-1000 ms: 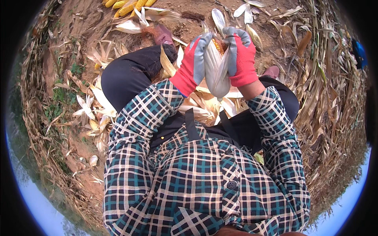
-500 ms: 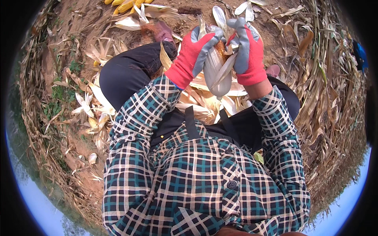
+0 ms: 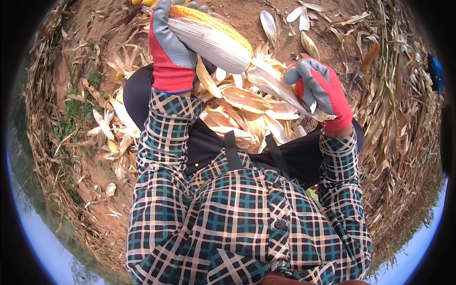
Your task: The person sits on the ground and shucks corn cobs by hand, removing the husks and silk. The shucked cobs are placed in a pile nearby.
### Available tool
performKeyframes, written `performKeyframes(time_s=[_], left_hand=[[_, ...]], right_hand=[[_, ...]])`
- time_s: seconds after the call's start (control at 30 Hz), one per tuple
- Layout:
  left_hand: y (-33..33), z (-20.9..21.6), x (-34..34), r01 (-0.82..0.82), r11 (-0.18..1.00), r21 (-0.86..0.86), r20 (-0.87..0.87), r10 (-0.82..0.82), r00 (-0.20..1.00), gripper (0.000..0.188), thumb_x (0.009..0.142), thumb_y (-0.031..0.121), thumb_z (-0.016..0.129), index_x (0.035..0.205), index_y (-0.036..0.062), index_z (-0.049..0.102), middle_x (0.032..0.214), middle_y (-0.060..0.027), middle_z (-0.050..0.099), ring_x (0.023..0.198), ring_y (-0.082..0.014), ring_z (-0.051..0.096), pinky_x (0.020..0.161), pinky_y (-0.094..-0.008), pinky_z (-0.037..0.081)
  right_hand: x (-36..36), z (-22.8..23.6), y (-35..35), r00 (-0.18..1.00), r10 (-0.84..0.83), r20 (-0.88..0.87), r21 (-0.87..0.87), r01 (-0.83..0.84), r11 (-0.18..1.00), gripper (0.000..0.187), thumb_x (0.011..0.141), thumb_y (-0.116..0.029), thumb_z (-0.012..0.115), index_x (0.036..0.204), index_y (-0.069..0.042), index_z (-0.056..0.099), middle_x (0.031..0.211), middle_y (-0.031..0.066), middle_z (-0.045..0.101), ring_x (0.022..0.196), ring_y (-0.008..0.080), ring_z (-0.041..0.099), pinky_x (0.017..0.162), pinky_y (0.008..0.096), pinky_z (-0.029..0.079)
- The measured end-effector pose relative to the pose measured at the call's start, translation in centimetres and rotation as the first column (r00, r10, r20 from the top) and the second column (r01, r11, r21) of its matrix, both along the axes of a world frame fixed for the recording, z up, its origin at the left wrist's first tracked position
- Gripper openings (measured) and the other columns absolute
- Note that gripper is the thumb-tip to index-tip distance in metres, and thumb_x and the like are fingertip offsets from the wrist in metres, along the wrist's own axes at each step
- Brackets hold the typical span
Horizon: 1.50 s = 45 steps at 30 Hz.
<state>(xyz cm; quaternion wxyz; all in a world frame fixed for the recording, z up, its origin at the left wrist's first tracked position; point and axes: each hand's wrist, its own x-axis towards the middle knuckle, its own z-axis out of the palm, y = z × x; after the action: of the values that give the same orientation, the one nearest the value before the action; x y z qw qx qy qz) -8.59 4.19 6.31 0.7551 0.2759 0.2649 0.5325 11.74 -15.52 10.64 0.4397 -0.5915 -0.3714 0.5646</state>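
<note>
My left hand (image 3: 173,54), in a red glove with a grey palm, is closed around one end of an ear of corn (image 3: 225,34) at the upper middle. Bright yellow kernels show along its upper side, while a pale husk (image 3: 209,46) still covers the side toward me. From the ear's lower right end, a strip of peeled husk (image 3: 275,85) stretches to my right hand (image 3: 320,88). That hand, gloved alike, has its fingers curled shut on the strip. The ear's far end is partly hidden by my left fingers.
Loose dry husks (image 3: 251,100) lie heaped between my bent legs. Several yellow ears (image 3: 145,3) are at the top edge. Dry stalks and leaves (image 3: 394,114) line the right, and a blue object (image 3: 434,71) shows beyond them. Green weeds (image 3: 73,107) grow at left.
My hands have moved apart, the left up and leftward with the ear, the right down and rightward with husk. The ear has tilted from upright to slanting, and many more kernels are bare.
</note>
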Motion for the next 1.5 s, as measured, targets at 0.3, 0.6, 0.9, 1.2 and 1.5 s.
performKeyframes(time_s=[0.3,0.6,0.9,1.2,1.5], left_hand=[[1.0,-4.5,1.5,-0.107,0.981,-0.160,-0.083,0.095,0.992,0.059,0.085,0.058,0.053,0.125,0.0145,0.047,0.118,-0.0085,0.055,0.104,-0.0252,0.055,0.090,-0.0443,0.044],[1.7,-4.4,0.7,-0.153,0.961,-0.231,-0.020,0.153,0.988,0.060,0.087,0.058,0.049,0.129,0.0151,0.044,0.127,-0.0102,0.051,0.110,-0.0287,0.053,0.093,-0.0489,0.043],[-2.2,-5.7,3.3,0.019,0.963,-0.270,0.073,0.000,0.997,0.050,0.092,0.045,0.051,0.122,0.0062,0.046,0.117,-0.0128,0.055,0.107,-0.0266,0.055,0.093,-0.0467,0.045],[-9.7,-5.4,4.7,0.617,0.630,-0.471,-0.080,-0.727,0.681,0.070,0.092,0.056,0.043,0.121,-0.0076,0.045,0.107,-0.0209,0.059,0.090,-0.0310,0.065,0.078,-0.0415,0.056],[-9.1,-5.2,4.9,0.531,0.627,0.570,-0.735,0.100,0.671,0.060,0.076,0.023,0.076,0.126,0.0019,0.050,0.100,-0.0091,0.062,0.084,-0.0171,0.060,0.075,-0.0304,0.050]], right_hand=[[5.0,-8.1,1.8,0.498,-0.735,-0.460,-0.161,0.767,0.621,0.061,0.093,-0.055,0.039,0.117,0.002,0.048,0.111,0.0178,0.058,0.100,0.0299,0.060,0.088,0.0420,0.049],[0.7,-12.3,0.9,0.808,-0.483,-0.338,-0.235,0.424,0.874,0.054,0.093,-0.045,0.051,0.125,-0.002,0.043,0.112,0.0125,0.059,0.101,0.0213,0.061,0.083,0.0325,0.048],[-2.7,-9.6,3.2,0.882,-0.151,-0.447,0.227,0.275,0.934,0.049,0.096,-0.034,0.051,0.133,-0.004,0.041,0.133,0.0089,0.047,0.123,0.0202,0.046,0.103,0.0407,0.039],[2.9,-9.0,5.9,0.562,-0.647,-0.516,0.079,0.783,0.617,0.039,0.094,-0.033,0.054,0.109,0.002,0.059,0.095,0.0101,0.065,0.088,0.0180,0.062,0.082,0.0290,0.049],[2.0,-8.5,5.0,0.707,-0.701,-0.099,0.144,0.707,0.693,0.050,0.095,-0.044,0.048,0.111,0.001,0.062,0.092,0.0065,0.064,0.079,0.0123,0.059,0.073,0.0249,0.046]])
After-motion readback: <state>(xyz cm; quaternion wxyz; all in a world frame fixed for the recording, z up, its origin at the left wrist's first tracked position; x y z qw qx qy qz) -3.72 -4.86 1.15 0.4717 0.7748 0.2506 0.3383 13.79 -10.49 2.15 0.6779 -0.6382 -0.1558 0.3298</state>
